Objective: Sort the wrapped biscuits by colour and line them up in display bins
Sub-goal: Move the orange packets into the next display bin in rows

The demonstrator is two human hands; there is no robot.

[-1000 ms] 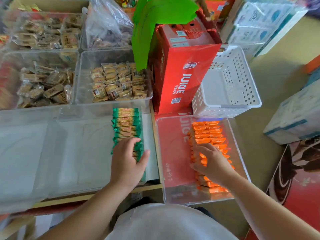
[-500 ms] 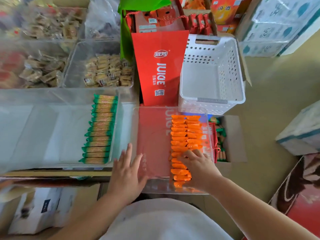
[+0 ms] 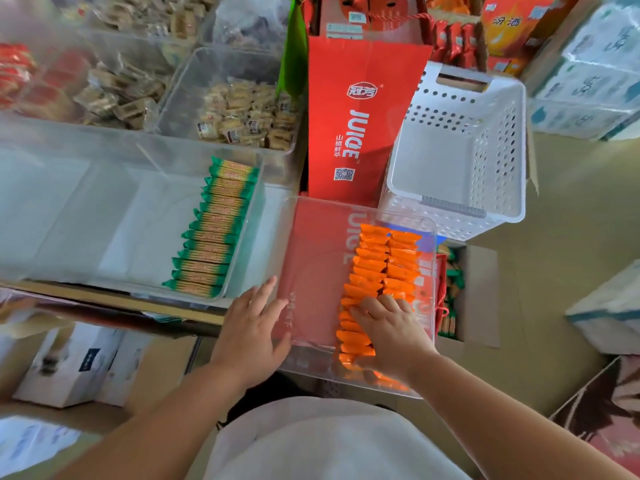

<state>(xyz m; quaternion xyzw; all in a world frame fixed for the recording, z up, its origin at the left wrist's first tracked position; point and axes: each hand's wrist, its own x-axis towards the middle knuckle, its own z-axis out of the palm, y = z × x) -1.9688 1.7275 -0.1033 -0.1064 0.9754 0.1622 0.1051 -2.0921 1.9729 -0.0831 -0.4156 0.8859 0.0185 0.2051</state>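
The left hand [image 3: 251, 336] lies flat, fingers straight, against the 9 o'clock wall of the clear bin [image 3: 311, 278], whose 3 o'clock side holds two rows of orange biscuits [image 3: 381, 268]. The right hand [image 3: 391, 330] rests bent-fingered on them; whether its grip pinches a pack cannot be told. Green biscuits [image 3: 214, 230] line the neighbouring bin [image 3: 104, 220] at 10 o'clock.

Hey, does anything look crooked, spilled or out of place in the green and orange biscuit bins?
Nothing spilled or damaged. The green biscuits stand in one tidy row. The orange biscuits look slightly ragged at the near end, where the right hand covers them; the left hand touches their clear bin.
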